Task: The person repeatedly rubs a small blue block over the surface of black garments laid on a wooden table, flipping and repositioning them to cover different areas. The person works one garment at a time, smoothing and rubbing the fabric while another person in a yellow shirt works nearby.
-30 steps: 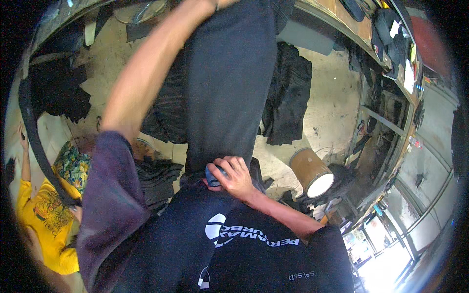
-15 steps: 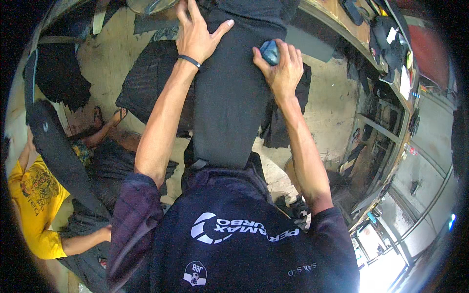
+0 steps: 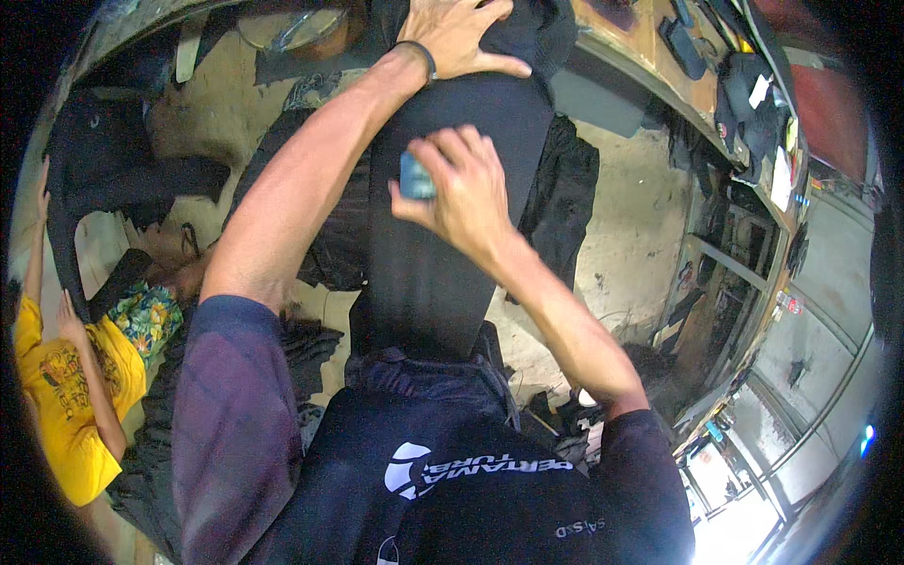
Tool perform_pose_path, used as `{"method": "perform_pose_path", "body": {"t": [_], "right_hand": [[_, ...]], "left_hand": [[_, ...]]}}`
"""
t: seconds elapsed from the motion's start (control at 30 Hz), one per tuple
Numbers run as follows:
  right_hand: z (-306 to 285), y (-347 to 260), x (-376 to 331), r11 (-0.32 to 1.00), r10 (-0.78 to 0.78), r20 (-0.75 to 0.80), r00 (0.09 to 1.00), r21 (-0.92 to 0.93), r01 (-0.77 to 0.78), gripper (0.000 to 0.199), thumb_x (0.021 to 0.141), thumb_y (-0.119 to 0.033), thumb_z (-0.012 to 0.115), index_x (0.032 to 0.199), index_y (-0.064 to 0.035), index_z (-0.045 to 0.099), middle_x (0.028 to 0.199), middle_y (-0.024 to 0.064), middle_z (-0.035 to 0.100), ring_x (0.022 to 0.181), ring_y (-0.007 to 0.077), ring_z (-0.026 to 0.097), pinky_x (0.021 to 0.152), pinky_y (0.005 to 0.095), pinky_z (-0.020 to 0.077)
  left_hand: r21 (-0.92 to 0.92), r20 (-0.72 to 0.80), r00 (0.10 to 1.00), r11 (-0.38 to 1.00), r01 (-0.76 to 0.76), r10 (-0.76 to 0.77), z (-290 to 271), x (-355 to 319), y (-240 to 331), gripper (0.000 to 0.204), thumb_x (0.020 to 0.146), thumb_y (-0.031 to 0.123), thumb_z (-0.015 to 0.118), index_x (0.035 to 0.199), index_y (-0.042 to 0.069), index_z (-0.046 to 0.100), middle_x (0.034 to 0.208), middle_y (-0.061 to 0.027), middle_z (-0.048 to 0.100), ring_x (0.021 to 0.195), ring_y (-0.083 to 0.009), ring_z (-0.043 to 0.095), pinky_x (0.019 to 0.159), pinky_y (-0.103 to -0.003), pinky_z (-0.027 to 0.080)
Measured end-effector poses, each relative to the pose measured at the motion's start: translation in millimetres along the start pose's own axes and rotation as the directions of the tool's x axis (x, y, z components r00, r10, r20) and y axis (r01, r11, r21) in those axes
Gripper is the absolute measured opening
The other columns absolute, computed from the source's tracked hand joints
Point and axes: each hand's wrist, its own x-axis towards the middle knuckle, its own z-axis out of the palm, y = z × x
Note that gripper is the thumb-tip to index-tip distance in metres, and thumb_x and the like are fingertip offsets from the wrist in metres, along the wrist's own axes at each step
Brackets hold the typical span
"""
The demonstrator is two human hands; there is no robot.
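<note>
Black fabric strip lies stretched under my flat, open left hand, pinning it smooth while my right hand grips a small blue block against it.

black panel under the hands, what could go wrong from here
The left hand pins only the far end of the long black panel, so the near end may shift under the rubbing. The right hand pinches the small blue block by its fingertips; it could slip out. A person in yellow sits close below.
</note>
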Motion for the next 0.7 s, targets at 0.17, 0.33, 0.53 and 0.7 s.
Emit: {"method": "perform_pose_path", "body": {"t": [0.17, 0.33, 0.53, 0.7], "right_hand": [[9, 16, 16, 0.997, -0.048, 0.014, 0.999, 0.064, 0.047, 0.047, 0.068, -0.032, 0.093, 0.105, -0.0080, 0.076, 0.103, 0.0084, 0.068, 0.096, 0.0290, 0.063, 0.082, 0.0434, 0.0514], [8, -17, -36, 1.000, 0.026, 0.036, 0.999, 0.001, -0.026, 0.052, 0.068, -0.030, 0.092, 0.112, -0.0094, 0.074, 0.103, 0.0092, 0.064, 0.098, 0.0313, 0.060, 0.080, 0.0446, 0.0480], [7, -67, -136, 0.959, -0.091, 0.235, 0.968, 0.283, 0.022, 0.055, 0.064, -0.032, 0.092, 0.113, -0.0119, 0.077, 0.103, 0.0074, 0.065, 0.097, 0.0311, 0.062, 0.080, 0.0457, 0.0501], [8, -25, -25, 1.000, 0.004, -0.034, 0.999, -0.012, -0.005, 0.044, 0.070, -0.029, 0.091, 0.105, -0.0099, 0.072, 0.098, 0.0102, 0.062, 0.092, 0.0313, 0.058, 0.074, 0.0464, 0.0453]], "left_hand": [[0.181, 0.115, 0.987, 0.974, -0.133, 0.113, 0, 15, -2, 0.071, 0.100, 0.075, 0.048, 0.084, 0.014, 0.081, 0.085, -0.0132, 0.079, 0.083, -0.0305, 0.074, 0.092, -0.053, 0.044], [0.190, 0.076, 0.988, 0.971, -0.146, 0.134, 3, 26, -11, 0.076, 0.100, 0.077, 0.047, 0.086, 0.012, 0.082, 0.081, -0.0192, 0.076, 0.080, -0.0356, 0.074, 0.088, -0.048, 0.048], [0.179, 0.060, 0.996, 0.981, -0.079, 0.070, 4, 21, -7, 0.077, 0.099, 0.078, 0.048, 0.084, 0.011, 0.082, 0.082, -0.0179, 0.077, 0.080, -0.0358, 0.074, 0.086, -0.049, 0.048], [0.193, 0.066, 0.997, 0.980, -0.058, 0.046, 0, 22, -8, 0.082, 0.096, 0.083, 0.047, 0.084, 0.010, 0.082, 0.084, -0.0178, 0.078, 0.080, -0.0355, 0.074, 0.085, -0.049, 0.047]]}}
